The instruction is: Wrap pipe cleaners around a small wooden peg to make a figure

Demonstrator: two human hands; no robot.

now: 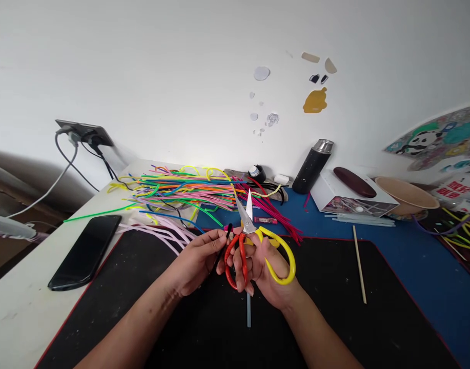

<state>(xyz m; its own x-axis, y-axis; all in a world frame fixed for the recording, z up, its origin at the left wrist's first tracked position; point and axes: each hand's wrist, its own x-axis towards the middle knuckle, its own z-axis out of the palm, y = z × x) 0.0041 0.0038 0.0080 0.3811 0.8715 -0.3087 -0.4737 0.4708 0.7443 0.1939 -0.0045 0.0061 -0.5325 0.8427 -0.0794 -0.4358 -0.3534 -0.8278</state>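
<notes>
My right hand (271, 269) has its fingers through the handles of a pair of scissors (249, 224), one handle red and the other yellow. The blades point up and away from me, slightly apart. Close on the left, my left hand (202, 256) pinches a black pipe cleaner (229, 230), its fingers beside the red handle. Part of the pipe cleaner is hidden behind the fingers. Beneath the hands, a pale blue stick (249, 312) shows against the black mat (315, 323).
A heap of colourful pipe cleaners (188, 192) lies beyond my hands. A phone (86, 251) rests at the left. Toward the right are a black flask (312, 166), a white box (334, 192) with a dark oval case (354, 182) on top, and a wooden stick (359, 264).
</notes>
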